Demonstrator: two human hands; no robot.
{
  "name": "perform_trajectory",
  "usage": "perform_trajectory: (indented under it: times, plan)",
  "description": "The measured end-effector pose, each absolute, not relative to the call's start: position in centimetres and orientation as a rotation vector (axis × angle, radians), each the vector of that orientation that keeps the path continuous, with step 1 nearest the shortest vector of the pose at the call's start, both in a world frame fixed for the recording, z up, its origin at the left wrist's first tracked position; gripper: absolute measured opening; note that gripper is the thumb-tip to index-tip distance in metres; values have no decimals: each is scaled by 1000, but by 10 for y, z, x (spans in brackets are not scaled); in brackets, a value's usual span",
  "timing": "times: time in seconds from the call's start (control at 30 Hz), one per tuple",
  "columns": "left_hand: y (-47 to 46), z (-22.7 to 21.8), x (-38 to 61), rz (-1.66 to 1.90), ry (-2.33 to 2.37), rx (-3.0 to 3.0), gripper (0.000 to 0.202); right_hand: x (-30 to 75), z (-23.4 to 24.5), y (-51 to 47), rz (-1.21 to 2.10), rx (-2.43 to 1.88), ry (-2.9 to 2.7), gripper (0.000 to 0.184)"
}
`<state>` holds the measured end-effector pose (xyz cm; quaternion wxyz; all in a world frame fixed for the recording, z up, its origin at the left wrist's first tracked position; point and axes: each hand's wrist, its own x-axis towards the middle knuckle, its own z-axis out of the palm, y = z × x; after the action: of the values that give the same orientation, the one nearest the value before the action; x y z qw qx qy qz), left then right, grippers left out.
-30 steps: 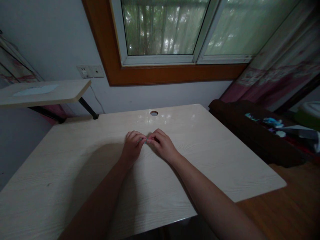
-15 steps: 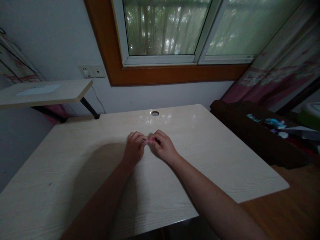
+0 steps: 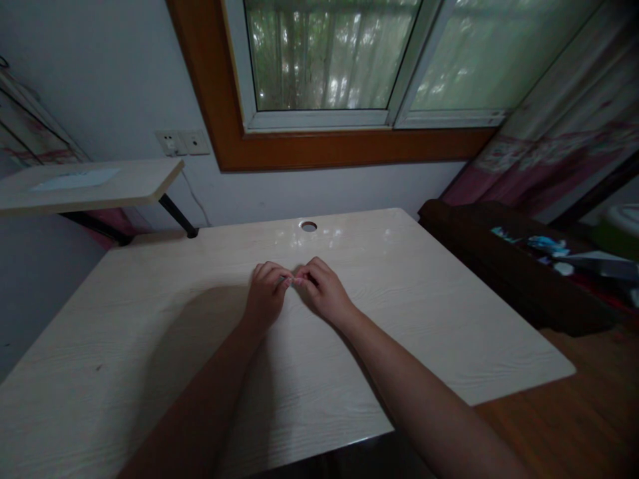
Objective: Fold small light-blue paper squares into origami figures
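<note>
Over the middle of the pale wood-grain desk (image 3: 439, 299), my left hand (image 3: 268, 289) and my right hand (image 3: 319, 285) meet at the fingertips. The left is closed in a pinch, thumb against forefinger, with a small light sliver showing between them. Thumb and forefinger of the right are also pinched, right beside the left fingertips. Whatever lies between them is too small and dark to name. Both forearms reach in from the near edge, and a shadow falls on the desk left of the left arm.
A round cable hole (image 3: 309, 227) is near the desk's back edge. At the back left stands a raised shelf (image 3: 150, 189) on black legs. Wall sockets (image 3: 184, 142) and a wood-framed window (image 3: 329, 148) are behind. A dark brown piece of furniture (image 3: 479, 266) with items on it stands right.
Both hands have shifted very slightly, their fingertips still together. The light sliver at the left fingertips shows less now.
</note>
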<state>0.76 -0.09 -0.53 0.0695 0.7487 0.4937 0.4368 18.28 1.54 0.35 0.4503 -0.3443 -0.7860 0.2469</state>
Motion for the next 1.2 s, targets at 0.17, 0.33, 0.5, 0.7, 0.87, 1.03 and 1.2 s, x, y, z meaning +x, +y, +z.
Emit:
perform_trajectory:
  times: [0.17, 0.33, 0.5, 0.7, 0.87, 1.03, 1.2]
  plan:
    - [-1, -5, 7, 1345, 1524, 2201, 10, 183, 1, 16, 608, -883, -1922, 8]
    - [1, -7, 6, 1344, 1526, 2204, 9, 184, 0, 18, 600, -889, -1899, 10]
    - [2, -7, 7, 1342, 1490, 2242, 7, 186, 1, 19, 602, -893, -1884, 8]
    - [1, -5, 8, 1362, 1488, 2236, 4, 187, 1, 20, 595, -899, -1875, 10]
    - [0, -5, 8, 1353, 1514, 2220, 4, 187, 0, 22, 595, -913, -1886, 12]
    - [1, -5, 7, 1354, 1510, 2215, 5, 188, 0, 22, 620, -887, -1922, 10]
    - [2, -5, 8, 1373, 1509, 2226, 4, 191, 2, 22, 591, -876, -1977, 7]
